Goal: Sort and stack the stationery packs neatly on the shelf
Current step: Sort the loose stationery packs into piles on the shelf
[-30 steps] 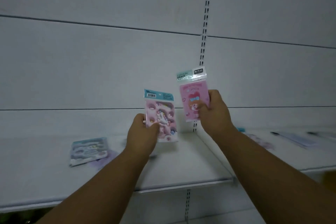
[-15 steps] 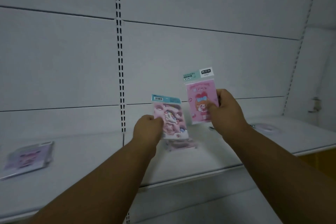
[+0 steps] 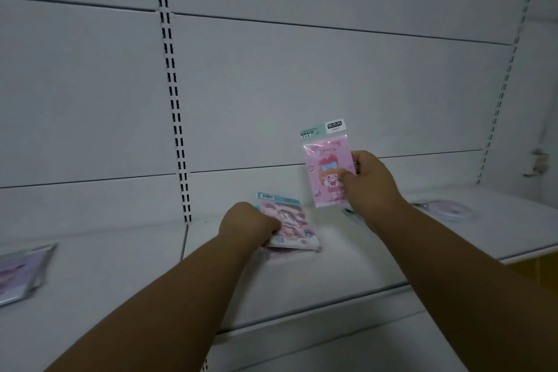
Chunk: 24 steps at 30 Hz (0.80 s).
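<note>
A white metal shelf point(image 3: 302, 290) runs across the lower half of the view, backed by white wall panels point(image 3: 302, 84) and divided by a slotted upright point(image 3: 175, 118) left of centre; a second slotted upright point(image 3: 507, 75) stands at the far right. The shelf's front edge slopes upward from lower centre to the right. The left hand point(image 3: 247, 225) is low over the shelf, its grip closed on the left edge of a unicorn pack point(image 3: 291, 225) with a teal header; this pack lies tilted, nearly flat, on top of another pack point(image 3: 287, 254) resting on the shelf, of which only the blurred lower edge shows. The right hand point(image 3: 370, 183) holds a pink girl pack point(image 3: 324, 172) upright, clear of the shelf, grip clamped on its right edge, thumb across the front. A purple pack point(image 3: 21, 273) lies flat at the far left edge of the view, well apart from both hands. A round clear-wrapped item point(image 3: 447, 209) lies at the right, behind the right forearm. Bare shelf surface extends between the slotted upright and the purple pack, and in front of the unicorn pack up to the front edge.
</note>
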Available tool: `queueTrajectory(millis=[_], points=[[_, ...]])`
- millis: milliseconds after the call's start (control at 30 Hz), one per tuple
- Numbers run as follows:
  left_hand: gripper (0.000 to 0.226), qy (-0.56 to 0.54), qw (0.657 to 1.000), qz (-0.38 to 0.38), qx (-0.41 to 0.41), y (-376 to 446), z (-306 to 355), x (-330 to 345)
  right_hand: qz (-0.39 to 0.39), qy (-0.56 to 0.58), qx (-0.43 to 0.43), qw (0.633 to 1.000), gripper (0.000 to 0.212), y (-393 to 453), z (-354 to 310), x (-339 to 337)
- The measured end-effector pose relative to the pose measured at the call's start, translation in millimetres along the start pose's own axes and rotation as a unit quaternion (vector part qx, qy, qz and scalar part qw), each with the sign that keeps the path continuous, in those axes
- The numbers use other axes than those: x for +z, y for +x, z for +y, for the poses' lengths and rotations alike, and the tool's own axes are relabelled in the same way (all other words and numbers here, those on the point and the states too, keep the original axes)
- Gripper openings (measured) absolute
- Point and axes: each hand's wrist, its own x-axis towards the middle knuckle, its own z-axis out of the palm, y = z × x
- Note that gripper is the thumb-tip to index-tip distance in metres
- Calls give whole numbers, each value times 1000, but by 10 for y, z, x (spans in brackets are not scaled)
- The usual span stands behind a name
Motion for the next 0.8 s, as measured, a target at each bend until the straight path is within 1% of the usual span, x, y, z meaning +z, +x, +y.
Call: queueTrajectory(millis=[100,167,233,267,333,367,400,433,467,500,533,600,667,733,800], points=[[27,102,994,15,37,50,-56,-26,-3,-9,1,1000,9,43,44,83],[33,179,981,24,63,64,-79,-51,-6,-19,4,1000,11,82,66,106],[30,238,965,45,100,80,-46,-63,-12,-14,8,1000,11,137,77,95],[26,243,960,60,122,80,11,-67,-14,-9,7,1000,12,167,77,74],[25,199,961,88,168,92,193,-39,-27,-8,-1,1000,14,229,84,-1],[27,144,968,88,186,96,317,-4,-35,-16,-8,999,15,256,98,-59],[29,60,976,73,196,100,458,47,-44,-29,-18,998,14,286,123,-136],[29,-40,980,40,193,99,604,114,-53,-46,-28,997,13,319,166,-225],[27,-134,975,1,178,96,742,199,-62,-62,-34,996,13,354,216,-327],[23,-204,965,-34,159,99,873,295,-71,-70,-33,994,12,399,277,-435],[19,-249,957,-59,140,108,990,401,-81,-73,-26,994,12,452,345,-550],[14,-282,949,-85,114,142,1177,638,-113,-66,4,991,14,570,494,-765],[13,-277,953,-87,90,188,1327,880,-145,-66,38,987,10,708,652,-937],[13,-251,963,-85,56,240,1416,1113,-157,-85,64,982,7,857,825,-1044],[14,-199,976,-82,15,286,1443,1291,-177,-137,88,971,15,982,983,-1060]])
